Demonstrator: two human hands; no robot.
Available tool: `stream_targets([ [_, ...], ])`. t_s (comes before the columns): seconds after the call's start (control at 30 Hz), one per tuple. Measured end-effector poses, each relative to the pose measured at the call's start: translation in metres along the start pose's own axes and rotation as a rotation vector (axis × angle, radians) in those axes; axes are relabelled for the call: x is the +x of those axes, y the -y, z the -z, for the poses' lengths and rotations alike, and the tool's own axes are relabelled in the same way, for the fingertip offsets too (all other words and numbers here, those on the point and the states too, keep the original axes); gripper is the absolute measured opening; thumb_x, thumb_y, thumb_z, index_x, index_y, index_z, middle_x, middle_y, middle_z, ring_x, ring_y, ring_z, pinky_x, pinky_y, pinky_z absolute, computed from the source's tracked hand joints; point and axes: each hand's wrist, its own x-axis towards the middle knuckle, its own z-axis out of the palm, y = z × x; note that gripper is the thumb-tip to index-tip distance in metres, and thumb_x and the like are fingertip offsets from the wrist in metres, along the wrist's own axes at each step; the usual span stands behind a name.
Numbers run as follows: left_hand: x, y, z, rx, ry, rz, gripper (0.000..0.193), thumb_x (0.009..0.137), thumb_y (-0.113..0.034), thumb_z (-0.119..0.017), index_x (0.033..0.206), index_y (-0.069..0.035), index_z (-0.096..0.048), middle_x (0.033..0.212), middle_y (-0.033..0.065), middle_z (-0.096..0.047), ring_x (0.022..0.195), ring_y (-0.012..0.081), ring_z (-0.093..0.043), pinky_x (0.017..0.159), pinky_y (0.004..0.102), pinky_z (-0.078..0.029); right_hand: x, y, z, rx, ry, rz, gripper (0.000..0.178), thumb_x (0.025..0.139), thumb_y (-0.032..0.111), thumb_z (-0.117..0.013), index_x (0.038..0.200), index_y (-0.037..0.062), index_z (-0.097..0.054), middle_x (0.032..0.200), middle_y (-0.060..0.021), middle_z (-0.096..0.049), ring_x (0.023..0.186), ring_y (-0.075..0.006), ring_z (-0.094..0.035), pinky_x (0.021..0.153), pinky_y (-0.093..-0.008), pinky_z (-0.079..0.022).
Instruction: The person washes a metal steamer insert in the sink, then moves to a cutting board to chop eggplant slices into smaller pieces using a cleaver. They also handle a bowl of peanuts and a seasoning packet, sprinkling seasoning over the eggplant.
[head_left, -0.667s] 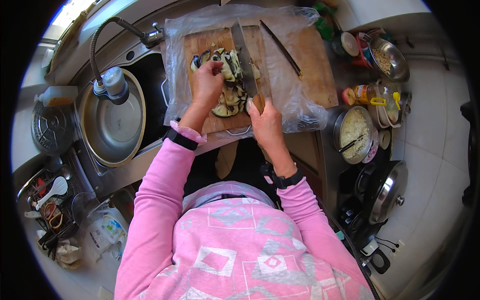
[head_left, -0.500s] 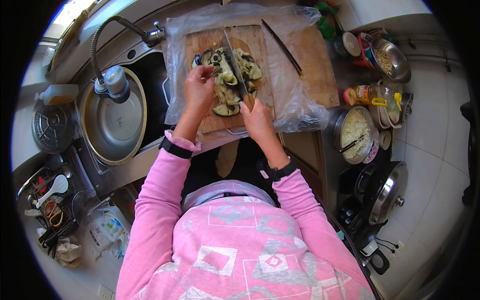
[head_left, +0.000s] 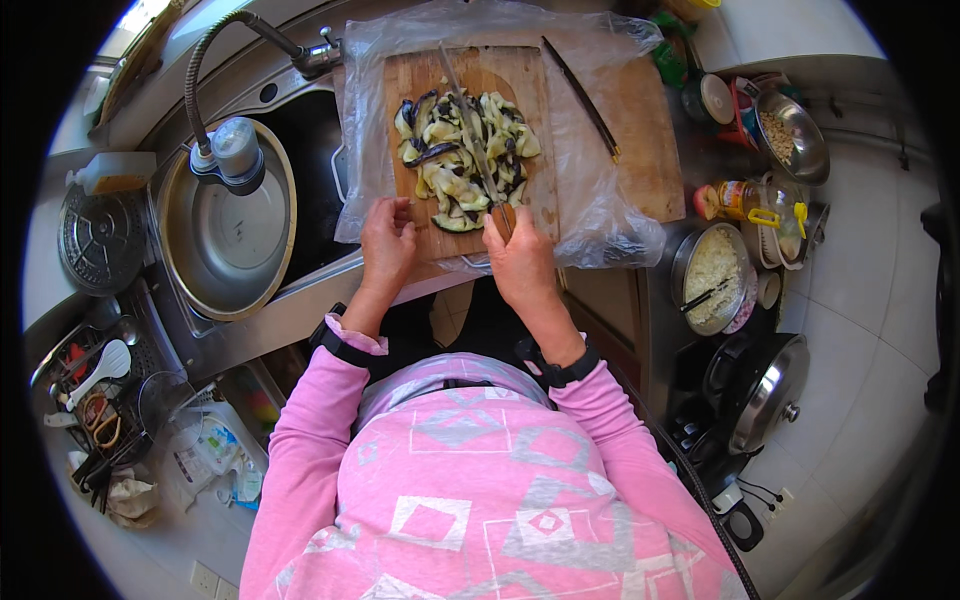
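My right hand (head_left: 522, 262) is wrapped round the wooden handle of a kitchen knife (head_left: 466, 115), its blade pointing away from me and seen almost edge-on. The blade stands among soft, cut eggplant pieces (head_left: 455, 183), pale inside with dark purple skin. They lie heaped on a wooden cutting board (head_left: 538, 90). Beside the board's near left corner is my left hand (head_left: 386, 245), fingers loosely bent and thumb apart, with nothing visible in it. Clear plastic sheeting (head_left: 600, 225) spreads under and around the board.
A dark, slim stick-like thing (head_left: 582, 100) lies right of the board. To the left, a metal basin (head_left: 285, 255) sits in the sink under a flexible faucet (head_left: 195, 85). At right stand a bowl of pale shredded food (head_left: 712, 262), bottles (head_left: 738, 195) and a lidded pan (head_left: 775, 390).
My left hand has drawn back from the eggplant toward me, to the board's near left corner. The eggplant heap looks more spread out. My right hand still holds the knife.
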Motion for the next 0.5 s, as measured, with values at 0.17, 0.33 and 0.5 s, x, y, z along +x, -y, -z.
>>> stream_targets([
  [0.17, 0.0014, 0.0022, 0.0018, 0.012, 0.021, -0.005, 0.031, 0.073, 0.01, -0.061, 0.103, 0.003, -0.06, 0.098, 0.016, -0.059, 0.083, 0.0293, -0.064, 0.075, 0.0351, -0.053, -0.0016, -0.0045, -0.0001, -0.053, -0.07, 0.094, 0.033, 0.089, 0.03, -0.065, 0.091, -0.0008, -0.054, 0.073, -0.0269, -0.063, 0.072, -0.047, -0.062, 0.061, -0.0533, -0.048],
  [0.33, 0.0002, 0.0003, 0.0015, 0.008, 0.024, -0.003, 0.032, 0.073, 0.011, -0.06, 0.104, 0.003, -0.06, 0.101, 0.0162, -0.059, 0.085, 0.0293, -0.064, 0.077, 0.0349, -0.053, 0.0038, -0.0089, -0.0015, -0.102, -0.041, 0.07, 0.035, 0.088, 0.032, -0.065, 0.09, -0.001, -0.054, 0.072, -0.0269, -0.063, 0.07, -0.0466, -0.062, 0.062, -0.0541, -0.049],
  [0.5, -0.0002, -0.0008, 0.0042, -0.015, 0.049, -0.012, 0.032, 0.072, 0.012, -0.06, 0.103, 0.004, -0.06, 0.103, 0.0156, -0.059, 0.087, 0.0286, -0.064, 0.08, 0.034, -0.054, 0.0013, -0.0082, -0.0028, -0.051, -0.055, 0.048, 0.035, 0.087, 0.032, -0.066, 0.088, -0.0008, -0.054, 0.07, -0.0264, -0.063, 0.069, -0.0467, -0.062, 0.062, -0.0541, -0.049],
])
